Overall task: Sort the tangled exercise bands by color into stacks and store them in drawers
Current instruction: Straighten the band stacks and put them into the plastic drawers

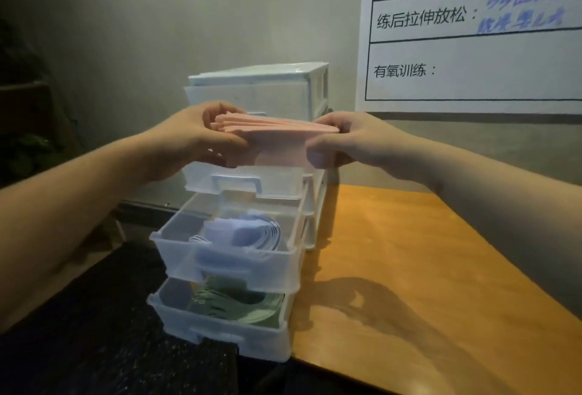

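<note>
Left hand (pixel 201 136) and right hand (pixel 349 139) pinch opposite ends of the pink band stack (pixel 274 126), held flat just above the drawer unit's (pixel 311 85) open second drawer (pixel 239 183). Lower drawers open: blue bands (pixel 252 230), green bands (pixel 252 306) inside.
</note>
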